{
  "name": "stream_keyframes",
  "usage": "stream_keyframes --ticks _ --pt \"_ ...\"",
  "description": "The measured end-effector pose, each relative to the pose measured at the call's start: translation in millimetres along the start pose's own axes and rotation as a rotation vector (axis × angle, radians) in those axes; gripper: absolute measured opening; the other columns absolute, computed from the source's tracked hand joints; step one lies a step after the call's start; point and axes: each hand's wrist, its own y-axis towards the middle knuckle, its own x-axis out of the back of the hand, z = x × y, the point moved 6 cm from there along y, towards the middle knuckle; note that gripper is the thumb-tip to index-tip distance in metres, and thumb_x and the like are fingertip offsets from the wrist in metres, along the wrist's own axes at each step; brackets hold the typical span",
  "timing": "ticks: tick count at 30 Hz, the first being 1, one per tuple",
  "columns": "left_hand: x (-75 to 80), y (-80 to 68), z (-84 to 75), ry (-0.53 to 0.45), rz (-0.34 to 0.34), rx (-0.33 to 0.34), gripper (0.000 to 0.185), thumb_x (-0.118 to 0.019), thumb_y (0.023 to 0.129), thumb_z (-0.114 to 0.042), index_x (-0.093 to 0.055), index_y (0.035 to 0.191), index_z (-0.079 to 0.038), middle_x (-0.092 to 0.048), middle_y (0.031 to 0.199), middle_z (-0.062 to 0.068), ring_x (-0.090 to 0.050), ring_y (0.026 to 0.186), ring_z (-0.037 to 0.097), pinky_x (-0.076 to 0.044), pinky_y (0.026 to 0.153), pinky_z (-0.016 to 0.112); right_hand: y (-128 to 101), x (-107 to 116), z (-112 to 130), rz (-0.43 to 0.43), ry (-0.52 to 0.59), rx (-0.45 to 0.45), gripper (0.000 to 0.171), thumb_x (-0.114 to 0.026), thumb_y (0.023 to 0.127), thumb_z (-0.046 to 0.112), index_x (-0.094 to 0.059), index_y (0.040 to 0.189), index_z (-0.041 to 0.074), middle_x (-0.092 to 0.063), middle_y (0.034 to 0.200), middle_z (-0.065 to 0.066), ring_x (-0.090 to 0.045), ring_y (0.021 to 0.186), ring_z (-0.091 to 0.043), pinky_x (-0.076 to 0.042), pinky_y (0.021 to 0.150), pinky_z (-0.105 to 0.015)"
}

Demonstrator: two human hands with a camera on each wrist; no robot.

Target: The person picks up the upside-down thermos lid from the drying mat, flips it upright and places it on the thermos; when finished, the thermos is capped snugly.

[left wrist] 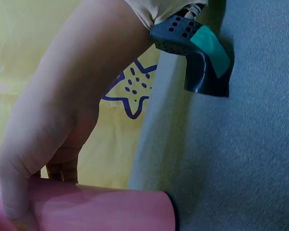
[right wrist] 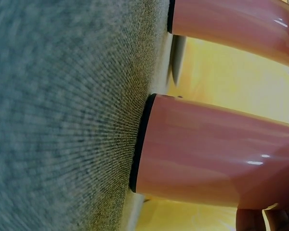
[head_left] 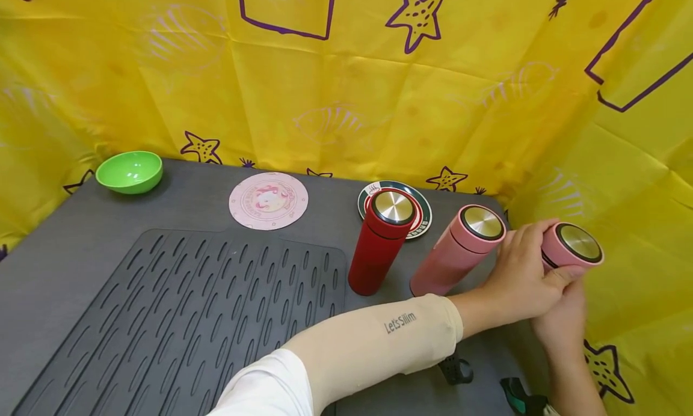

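My left hand (head_left: 522, 278) grips a pink thermos bottle (head_left: 576, 244) near its silver-topped lid, at the far right. Lower on the same bottle, my right hand (head_left: 565, 314) holds the body, partly hidden behind the left hand. From the left wrist view, the right hand (left wrist: 48, 130) curls round the pink bottle (left wrist: 111, 207). Fingertips (right wrist: 250, 219) show beside the bottle (right wrist: 207, 149) in the right wrist view; its dark base is at the table surface. A second pink thermos (head_left: 460, 247) stands just left, then a red thermos (head_left: 381, 241).
A dark ribbed mat (head_left: 233, 308) covers the table's middle left. Behind it lie a pink round mat (head_left: 267, 201) and a green bowl (head_left: 130, 172). A patterned round plate or coaster (head_left: 423, 223) lies behind the red thermos. Yellow cloth (head_left: 346, 91) hangs behind and right.
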Motion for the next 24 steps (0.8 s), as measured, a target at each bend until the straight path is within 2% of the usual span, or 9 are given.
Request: stream_keyframes --ticks 5,7,9,13,16,20,24 --pt "1.7 2.0 0.6 0.013 -0.015 0.093 0.085 -0.079 0.074 -0.056 -0.039 0.14 -0.021 -0.045 0.125 -0.015 -0.036 0.114 -0.006 -0.025 0.096 0.013 -1.8 0.9 7.7 -0.026 -0.013 0.131 0.025 -0.071 0.087 0.007 -0.055 0.106 0.0 -0.05 0.077 0.006 -0.045 0.073 -0.008 -0.036 0.066 -0.014" --pt "3.1 2.9 -0.2 0.025 -0.026 0.14 0.088 -0.081 0.068 -0.062 -0.041 0.137 -0.023 -0.042 0.123 -0.016 -0.036 0.109 -0.007 -0.027 0.092 0.009 -2.3 1.0 9.0 -0.027 -0.019 0.148 0.028 -0.071 0.086 0.005 -0.055 0.107 -0.004 -0.05 0.077 0.007 -0.045 0.073 -0.008 -0.036 0.066 -0.013" --pt "4.4 3.7 -1.3 0.049 -0.038 0.154 0.084 -0.08 0.068 -0.063 -0.044 0.134 -0.023 -0.042 0.122 -0.015 -0.037 0.106 -0.007 -0.029 0.086 0.006 -2.5 0.4 7.8 -0.023 -0.023 0.128 0.033 -0.072 0.086 0.005 -0.054 0.112 -0.002 -0.051 0.083 0.009 -0.045 0.077 -0.007 -0.036 0.068 -0.014" --pt "7.2 5.2 -1.9 0.074 -0.075 0.102 0.074 -0.079 0.073 -0.058 -0.051 0.13 -0.02 -0.046 0.12 -0.013 -0.039 0.107 -0.007 -0.033 0.084 0.004 -2.1 -0.7 4.1 -0.013 0.002 0.066 0.038 -0.072 0.086 0.005 -0.054 0.12 0.004 -0.052 0.093 0.012 -0.047 0.084 -0.008 -0.038 0.072 -0.016" --pt "6.9 4.7 -1.2 0.069 -0.101 0.059 0.073 -0.079 0.074 -0.057 -0.052 0.131 -0.02 -0.049 0.122 -0.015 -0.04 0.11 -0.008 -0.033 0.087 0.005 -2.6 -0.4 3.5 -0.018 0.014 0.068 0.036 -0.072 0.085 0.004 -0.056 0.116 0.009 -0.053 0.092 0.012 -0.047 0.083 -0.008 -0.037 0.072 -0.015" --pt "7.3 3.6 -1.4 0.04 -0.13 0.006 0.073 -0.079 0.076 -0.054 -0.053 0.134 -0.019 -0.052 0.124 -0.013 -0.042 0.114 -0.007 -0.033 0.09 0.006 -2.2 -0.1 4.2 -0.015 -0.006 0.071 0.036 -0.073 0.085 0.007 -0.057 0.117 0.005 -0.054 0.093 0.014 -0.048 0.083 -0.007 -0.037 0.073 -0.017" --pt "8.7 3.0 -2.4 0.012 -0.122 -0.026 0.073 -0.08 0.077 -0.051 -0.051 0.136 -0.017 -0.053 0.126 -0.01 -0.042 0.115 -0.006 -0.032 0.09 0.006 -2.2 0.2 5.8 -0.009 -0.052 0.069 0.039 -0.072 0.087 0.01 -0.054 0.12 -0.001 -0.052 0.092 0.016 -0.047 0.083 -0.006 -0.036 0.074 -0.018"
